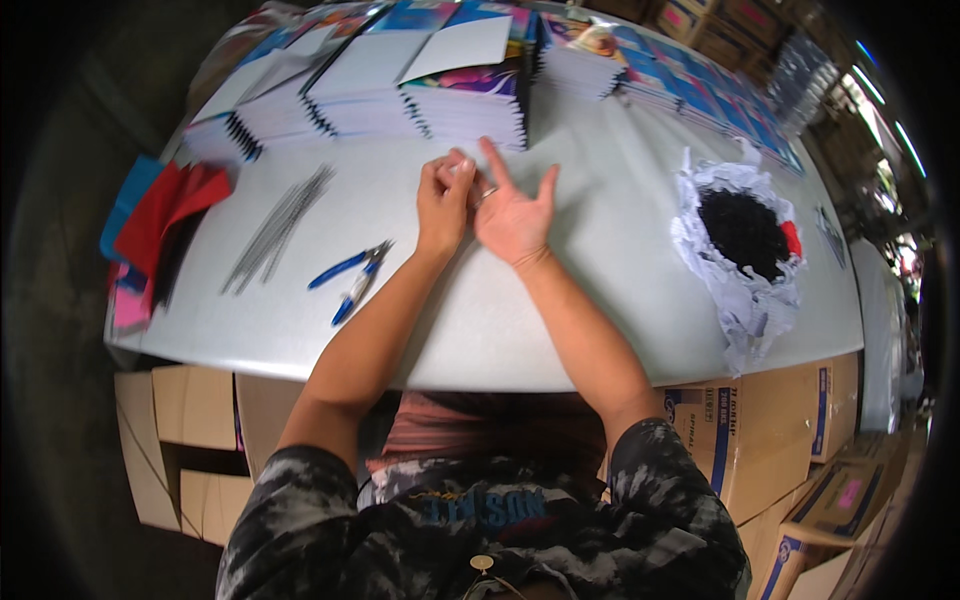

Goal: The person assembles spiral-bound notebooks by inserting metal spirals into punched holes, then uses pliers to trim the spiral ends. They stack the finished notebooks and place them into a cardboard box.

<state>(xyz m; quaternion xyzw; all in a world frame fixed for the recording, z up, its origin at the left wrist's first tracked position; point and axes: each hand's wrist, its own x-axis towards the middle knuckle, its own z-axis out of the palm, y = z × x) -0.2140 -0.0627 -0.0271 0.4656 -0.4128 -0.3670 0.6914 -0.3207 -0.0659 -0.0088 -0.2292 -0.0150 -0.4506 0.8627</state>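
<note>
My left hand [442,208] is closed, its thumb and fingers pressed together against the fingers of my right hand. What it pinches, if anything, I cannot make out. My right hand [515,218] is turned palm up, with thumb and index finger spread and a ring on one finger; the fingers nearest my left hand are partly hidden. Both hands are over the white table [480,320], just in front of stacks of spiral-bound notebooks [465,112]. Blue-handled cutting pliers [357,280] lie left of my left forearm. Beyond them rests a bunch of thin dark spiral coils [283,228].
Crumpled white wrapping [690,205] holds a heap of small black pieces [745,232] at the right. Red cloth-like material [172,222] hangs at the left edge. More notebooks [680,78] line the far right. Cardboard boxes [765,430] stand below the table's front edge.
</note>
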